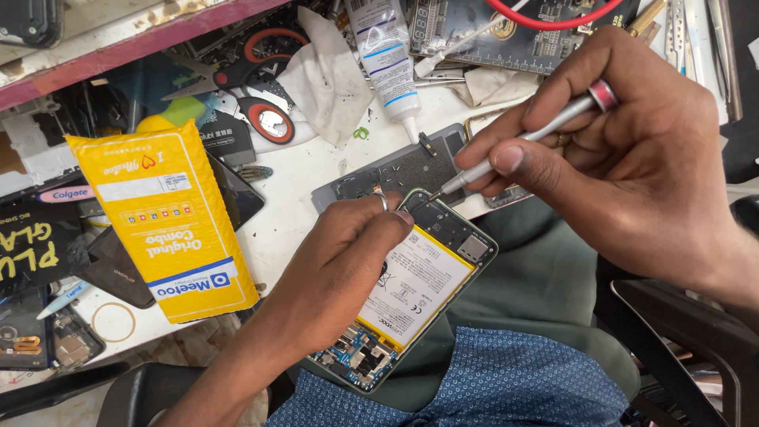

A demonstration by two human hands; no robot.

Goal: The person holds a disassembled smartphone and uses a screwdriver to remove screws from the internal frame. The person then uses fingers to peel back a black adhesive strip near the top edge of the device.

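My left hand (336, 265) grips an opened smartphone (419, 289) by its left edge, holding it tilted over my lap. The phone's back is off, showing a white battery with a yellow border and a circuit board at the lower end. My right hand (624, 158) is shut on a slim silver screwdriver (522, 138) with a red ring near its top. The tip touches the phone's upper corner near a dark cover plate. A ring is on a finger of my left hand.
A grey phone back panel (395, 170) lies on the white bench. A yellow padded package (170, 217) sits at left, a white glue tube (387, 63) above, scissors with red handles (253, 79), crumpled cloth (332, 75), and a dark circuit mat (506, 32) at the top.
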